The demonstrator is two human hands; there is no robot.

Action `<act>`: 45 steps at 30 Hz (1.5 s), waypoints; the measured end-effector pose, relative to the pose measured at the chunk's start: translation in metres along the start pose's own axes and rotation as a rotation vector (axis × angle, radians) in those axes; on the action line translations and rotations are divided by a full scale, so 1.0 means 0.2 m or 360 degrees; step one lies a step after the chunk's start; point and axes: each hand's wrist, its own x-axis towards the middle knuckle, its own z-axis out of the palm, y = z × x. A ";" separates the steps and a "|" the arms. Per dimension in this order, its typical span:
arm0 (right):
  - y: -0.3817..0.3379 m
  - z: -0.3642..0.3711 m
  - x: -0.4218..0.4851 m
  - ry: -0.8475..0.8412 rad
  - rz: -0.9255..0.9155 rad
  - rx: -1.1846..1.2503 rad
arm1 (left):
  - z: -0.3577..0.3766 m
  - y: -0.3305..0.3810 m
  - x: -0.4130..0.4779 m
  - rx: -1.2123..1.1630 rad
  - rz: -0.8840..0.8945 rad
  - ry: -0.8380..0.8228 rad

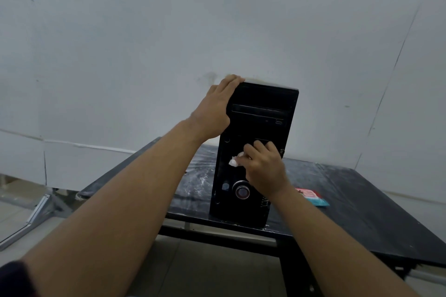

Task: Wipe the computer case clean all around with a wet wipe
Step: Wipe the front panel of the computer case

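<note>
**Wiping the front panel of the tower**

A tall, black, box-shaped computer case [259, 97] stands upright near the front edge of a dark, flat desk [362, 202] whose matte top is streaked with whitish scuffs. The left hand [216, 111] clasps the case's upper left corner, palm against the side edge and fingers bent over the top rim. The right hand [263, 169] lies on the glossy front panel lower down, its fingers curled together and pinching a small, crumpled white wet wipe [234, 161], which is pressed against the panel just left of the knuckles.

Above that hand, a long horizontal drive slot [258, 110] crosses the smooth plastic face. Below and left of its wrist sits a round power button with a shiny ring [242, 191].

Right of the right forearm, a flat, soft red-and-blue packet [311, 196] lies on the desk, apart from the case. Behind everything rises a plain, pale wall [217, 19] of flat panels with thin seams.
</note>
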 end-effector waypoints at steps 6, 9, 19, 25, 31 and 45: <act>0.11 -0.12 0.27 0.0373 0.0445 -0.0082 | 0.00 -0.04 -0.05 -0.0031 0.0079 0.0067; 0.07 -0.09 0.22 0.0383 0.0485 0.0028 | 0.07 -0.09 -0.21 -0.0343 -0.0051 0.0160; -0.06 0.03 0.00 -0.0024 -0.0028 -0.0024 | 0.48 -0.32 -0.70 -0.0624 -0.0437 0.0256; 0.00 0.01 0.30 0.0436 0.0461 -0.0015 | 0.50 -0.22 -0.68 -0.0439 -0.0322 0.0691; -0.17 0.15 0.03 -0.0008 -0.0019 0.0060 | 0.48 -0.20 -0.68 -0.0326 -0.0201 0.0700; -0.11 0.07 0.00 0.0164 0.0420 0.0346 | 0.58 -0.19 -0.63 -0.0176 0.0002 0.0756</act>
